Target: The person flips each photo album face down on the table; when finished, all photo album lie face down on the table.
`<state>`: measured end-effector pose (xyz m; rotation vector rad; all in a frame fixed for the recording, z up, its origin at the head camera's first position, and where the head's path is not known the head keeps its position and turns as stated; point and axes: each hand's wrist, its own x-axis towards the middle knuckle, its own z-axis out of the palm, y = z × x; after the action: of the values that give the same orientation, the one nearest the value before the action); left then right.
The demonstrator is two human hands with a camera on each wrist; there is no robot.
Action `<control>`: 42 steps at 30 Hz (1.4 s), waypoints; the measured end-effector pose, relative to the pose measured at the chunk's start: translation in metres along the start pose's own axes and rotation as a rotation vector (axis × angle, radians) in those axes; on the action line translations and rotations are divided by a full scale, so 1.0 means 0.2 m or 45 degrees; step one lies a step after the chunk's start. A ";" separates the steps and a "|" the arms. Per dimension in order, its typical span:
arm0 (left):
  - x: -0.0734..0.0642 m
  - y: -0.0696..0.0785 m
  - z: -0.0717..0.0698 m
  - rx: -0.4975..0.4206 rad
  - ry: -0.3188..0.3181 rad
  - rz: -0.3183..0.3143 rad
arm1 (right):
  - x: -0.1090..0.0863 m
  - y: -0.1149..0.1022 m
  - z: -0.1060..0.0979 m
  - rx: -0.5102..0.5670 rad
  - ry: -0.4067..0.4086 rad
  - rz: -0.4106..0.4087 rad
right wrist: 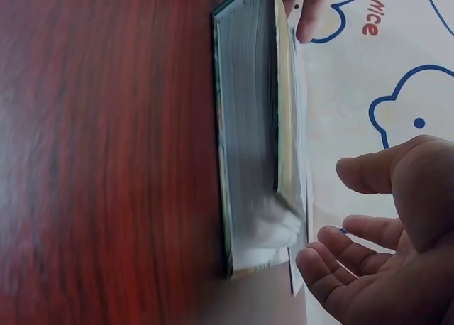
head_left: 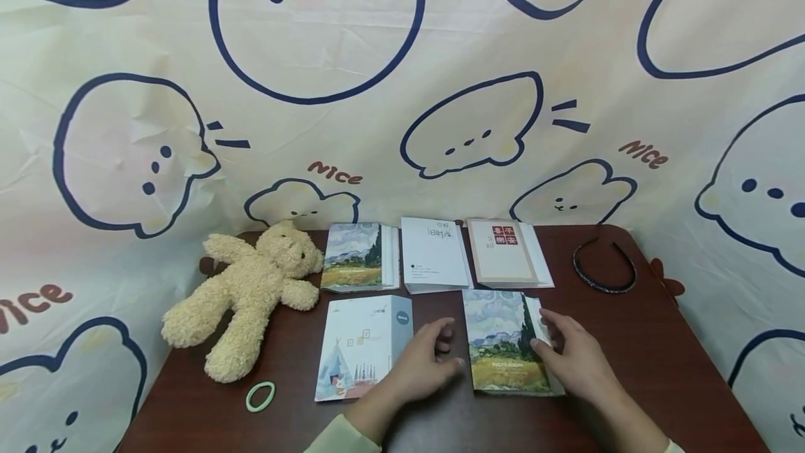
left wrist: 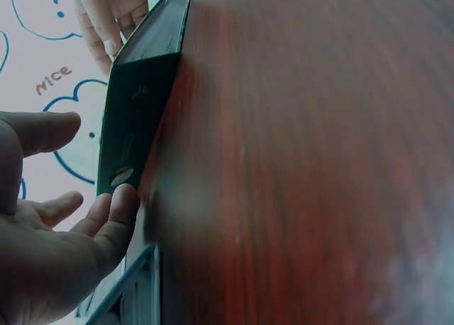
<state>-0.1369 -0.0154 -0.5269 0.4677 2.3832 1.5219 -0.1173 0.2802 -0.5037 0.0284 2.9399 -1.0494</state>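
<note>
A photo album (head_left: 503,348) with a painted landscape cover lies front right of centre on the brown table, its cover short of the white pages along the right side. Beside that page edge is my right hand (head_left: 581,355), thumb and fingers apart and relaxed. My left hand (head_left: 421,369) hovers off the album's spine, its fingers loosely bent and holding nothing. In the left wrist view the dark green spine (left wrist: 138,119) stands just beyond the left fingertips. The right wrist view shows the thick page block (right wrist: 248,133) and the right hand (right wrist: 376,247) gripping nothing.
A tent-pattern album (head_left: 355,348) lies left of my left hand. Behind stand a second landscape album (head_left: 352,254), a white album (head_left: 434,254) and a beige album (head_left: 503,257). A teddy bear (head_left: 258,292), green ring (head_left: 260,397) and dark headband (head_left: 605,289) lie toward the sides.
</note>
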 end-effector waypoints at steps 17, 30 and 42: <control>0.01 0.05 0.09 -0.221 -0.078 -0.120 | 0.00 0.08 0.00 0.031 -0.142 0.121; 0.01 0.05 0.10 -0.343 -0.080 -0.177 | 0.02 0.07 0.03 0.009 -0.146 0.085; -0.01 0.02 0.08 -0.432 -0.013 -0.202 | 0.01 0.03 0.08 0.032 -0.138 0.067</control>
<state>-0.1285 -0.0016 -0.5303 0.2044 2.0391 1.7931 -0.1199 0.2747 -0.5199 0.0473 2.8140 -1.0464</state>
